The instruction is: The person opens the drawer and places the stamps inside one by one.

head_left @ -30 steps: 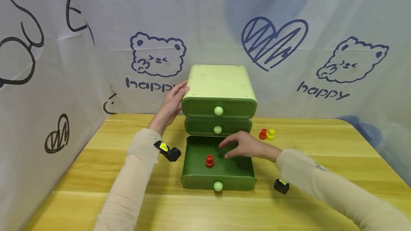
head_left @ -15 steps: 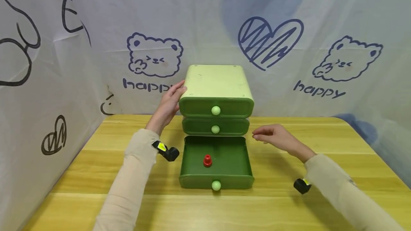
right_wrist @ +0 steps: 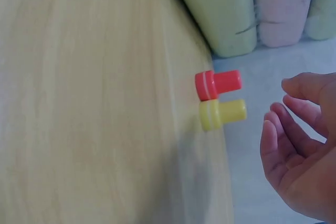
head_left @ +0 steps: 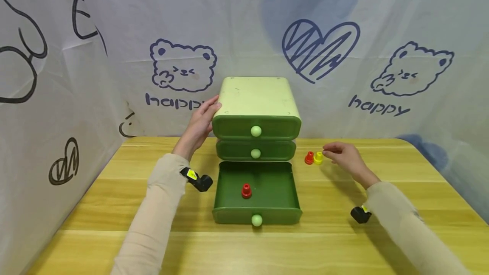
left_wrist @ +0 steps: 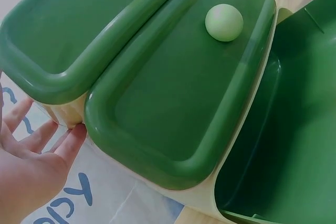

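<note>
A small drawer cabinet [head_left: 259,96] with a pale yellow top and green drawer fronts stands on the table. My left hand [head_left: 198,126] rests against its left side, fingers extended, as the left wrist view also shows. The bottom drawer [head_left: 273,188] is pulled out, with a red peg-shaped piece [head_left: 246,191] upright inside. To the right of the cabinet stand another red piece [head_left: 309,158] and a yellow piece [head_left: 318,158], side by side. My right hand [head_left: 347,160] hovers just right of the yellow piece, thumb and fingers apart, holding nothing in the right wrist view [right_wrist: 304,135].
Two upper drawers with round pale knobs [head_left: 256,131] are pushed in. Behind the wooden table [head_left: 153,207] hangs a white cloth [head_left: 248,33] with bear and heart drawings. A black wrist camera [head_left: 202,182] hangs beside each forearm.
My right hand has moved out from over the open drawer to the right, beside the yellow piece. The left hand stays on the cabinet's side, and the red piece in the drawer has not moved.
</note>
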### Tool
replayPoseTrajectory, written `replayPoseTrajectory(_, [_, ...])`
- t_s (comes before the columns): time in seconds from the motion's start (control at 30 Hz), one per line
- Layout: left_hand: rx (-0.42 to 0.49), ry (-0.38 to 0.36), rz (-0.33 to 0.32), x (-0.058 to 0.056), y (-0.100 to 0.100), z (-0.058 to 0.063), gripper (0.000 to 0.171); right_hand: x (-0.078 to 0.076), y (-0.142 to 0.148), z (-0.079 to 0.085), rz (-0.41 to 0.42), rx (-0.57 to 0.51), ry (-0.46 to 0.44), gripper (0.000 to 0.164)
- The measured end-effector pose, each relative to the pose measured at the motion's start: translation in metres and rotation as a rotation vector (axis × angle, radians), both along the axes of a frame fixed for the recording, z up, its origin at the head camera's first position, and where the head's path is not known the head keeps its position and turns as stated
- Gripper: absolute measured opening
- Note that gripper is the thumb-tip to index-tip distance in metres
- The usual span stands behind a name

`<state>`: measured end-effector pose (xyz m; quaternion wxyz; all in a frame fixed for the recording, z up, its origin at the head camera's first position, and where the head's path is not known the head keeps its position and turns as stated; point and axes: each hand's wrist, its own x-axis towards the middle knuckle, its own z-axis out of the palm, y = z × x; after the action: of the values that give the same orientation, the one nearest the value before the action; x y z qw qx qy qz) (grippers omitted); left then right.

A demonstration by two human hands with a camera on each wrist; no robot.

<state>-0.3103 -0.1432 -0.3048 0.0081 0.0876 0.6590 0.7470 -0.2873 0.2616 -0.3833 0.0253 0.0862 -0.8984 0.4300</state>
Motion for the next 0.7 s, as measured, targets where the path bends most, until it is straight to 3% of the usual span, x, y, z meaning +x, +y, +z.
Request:
replayPoseTrajectory(0.27, [-0.003, -0.006, -0.002, 0.0, -0.001, 0.001, 0.058, -0.017, 0.002, -0.017, -0.035, -0.013, 0.02, 0.033])
replayPoseTrajectory(0.47, [0.007, -0.008, 0.001, 0.0, -0.001, 0.0, 0.058, -0.028, -0.001, -0.025, -0.063, -0.036, -0.075, 0.039])
replayPoseTrajectory(0.7, [0.021, -0.008, 0.004, -0.001, 0.0, -0.001, 0.057, -0.032, -0.002, -0.027, -0.067, -0.02, -0.142, 0.037])
